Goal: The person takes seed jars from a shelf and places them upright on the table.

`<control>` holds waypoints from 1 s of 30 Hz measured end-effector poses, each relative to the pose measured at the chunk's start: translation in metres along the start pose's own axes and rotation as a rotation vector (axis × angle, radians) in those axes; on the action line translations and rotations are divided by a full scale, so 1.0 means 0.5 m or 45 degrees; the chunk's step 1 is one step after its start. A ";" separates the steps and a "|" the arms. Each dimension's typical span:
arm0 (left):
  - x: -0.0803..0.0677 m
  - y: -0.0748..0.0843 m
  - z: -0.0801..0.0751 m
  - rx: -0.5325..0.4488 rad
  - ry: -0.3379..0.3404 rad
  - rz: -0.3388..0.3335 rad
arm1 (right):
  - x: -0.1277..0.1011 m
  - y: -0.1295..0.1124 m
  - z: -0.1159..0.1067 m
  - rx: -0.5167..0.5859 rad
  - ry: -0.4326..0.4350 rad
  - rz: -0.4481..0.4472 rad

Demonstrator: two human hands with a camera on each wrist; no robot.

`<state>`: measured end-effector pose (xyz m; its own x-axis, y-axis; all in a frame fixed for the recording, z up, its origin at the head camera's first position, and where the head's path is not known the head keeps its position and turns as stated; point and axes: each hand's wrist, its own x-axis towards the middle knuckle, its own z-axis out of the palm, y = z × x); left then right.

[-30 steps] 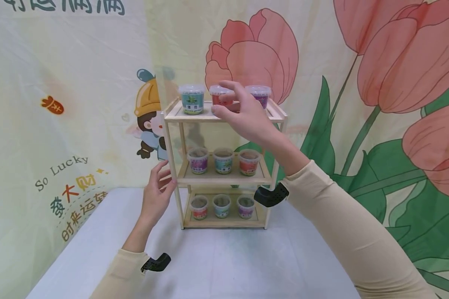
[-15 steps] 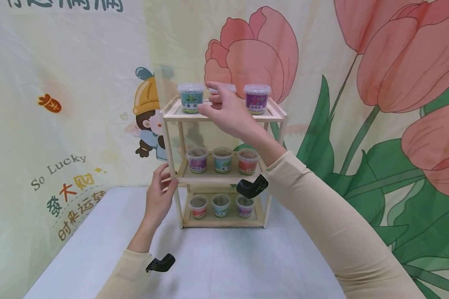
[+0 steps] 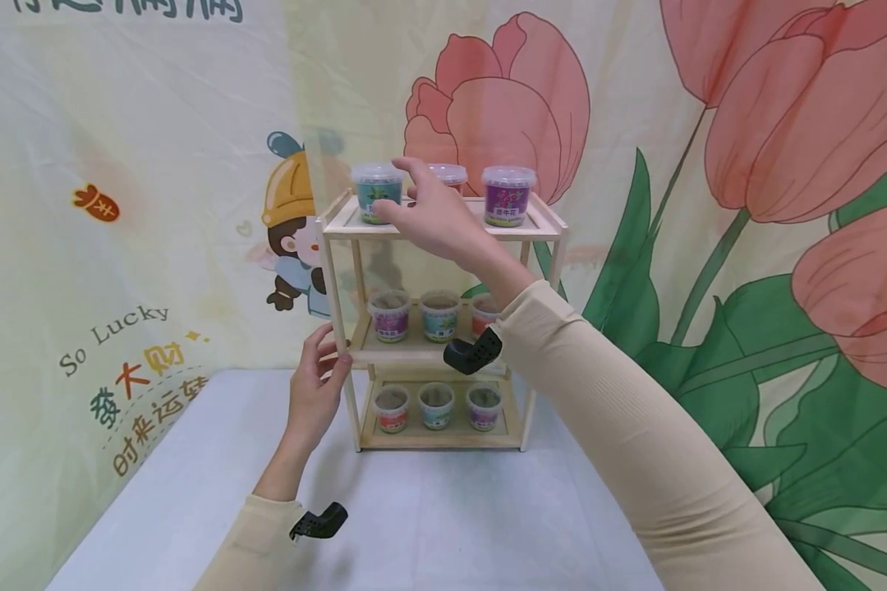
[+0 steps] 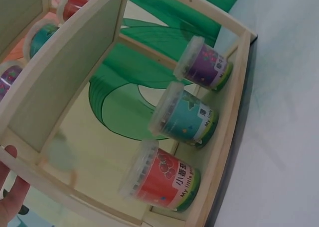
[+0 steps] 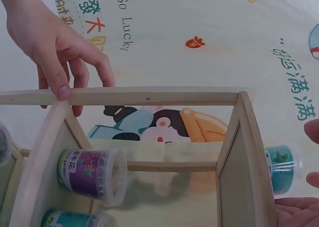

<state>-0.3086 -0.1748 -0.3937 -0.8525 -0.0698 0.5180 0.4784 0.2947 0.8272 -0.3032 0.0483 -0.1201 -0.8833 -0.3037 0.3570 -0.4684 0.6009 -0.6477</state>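
Note:
A three-tier wooden rack (image 3: pixel 443 445) stands on the table, with lidded plastic cups on every tier. My left hand (image 3: pixel 314 386) grips its left front post near the middle tier; in the right wrist view the thumb presses the post's near side and the fingers pass behind. My right hand (image 3: pixel 439 217) is at the top tier, fingers spread beside the teal cup (image 3: pixel 369 189). Its thumb overlaps that cup's lower right, and a gap shows between fingers and cup in the right wrist view. Behind this hand the red cup (image 3: pixel 451 174) is mostly hidden. A purple cup (image 3: pixel 507 197) stands at right.
On the middle tier are a purple cup (image 3: pixel 389 316), a teal cup (image 3: pixel 439 318) and a red cup (image 3: pixel 482 310). The bottom tier carries red (image 3: pixel 392 409), teal (image 3: pixel 437 407) and purple (image 3: pixel 484 407) cups. A printed cloth (image 3: pixel 214 205) hangs behind the white table (image 3: pixel 443 517).
My right hand has moved left along the top tier, from in front of the red cup to the teal cup. The purple cup there is uncovered now. My left hand stays at the post.

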 end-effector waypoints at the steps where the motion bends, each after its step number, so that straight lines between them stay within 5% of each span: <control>1: 0.000 0.000 0.001 0.001 0.004 -0.001 | 0.003 -0.001 0.002 0.000 0.001 0.000; 18: -0.006 -0.012 0.018 -0.017 0.131 0.047 | 0.041 -0.017 0.024 -0.076 -0.075 -0.006; 30: -0.004 -0.017 0.016 0.041 0.094 0.061 | 0.065 -0.010 0.039 -0.117 -0.051 -0.059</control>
<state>-0.3125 -0.1696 -0.4035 -0.8104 -0.1250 0.5724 0.5103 0.3294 0.7944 -0.3297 0.0208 -0.1186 -0.8616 -0.3612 0.3566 -0.5068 0.6501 -0.5662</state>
